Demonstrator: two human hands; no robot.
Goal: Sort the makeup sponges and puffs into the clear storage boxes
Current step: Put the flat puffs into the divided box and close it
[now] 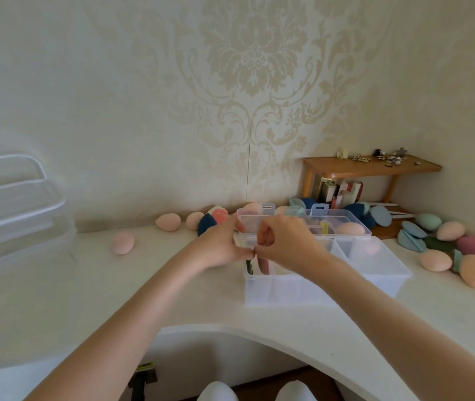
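Left hand: the left hand (221, 246) is held over the near-left corner of the clear plastic divided storage box (372, 273), fingers curled, tips brought against those of the other hand; whether anything is pinched between them cannot be told.
Right hand: the right hand (287, 246) is held just beside it, above the same corner, fingers curled inward; what it grips, if anything, cannot be made out.
Front box: it is set on the white curved-edge tabletop (172, 299); flat dark green and dusty-pink puffs (262, 266) are seen standing on edge in its left compartment, directly under the hands.
Rear box: a second clear plastic box with upright tabs (343, 218) is placed just behind, touching the front one; a peach egg-shaped sponge (349, 228) is seen inside it.
Left of the boxes: a pale pink egg-shaped sponge (122, 243) lies alone on the tabletop; two more peach sponges (168, 222) are lined along the wall, near a navy and coral puff (211, 219).
Right of the boxes: a loose pile of blue, mint, pink and peach sponges and puffs (447, 247) is spread over the tabletop.
Corner: a small wooden shelf (372, 166) is stood against the wall, small trinkets scattered on top.
Far left: stacked clear containers (13, 204) are seen, blurred.
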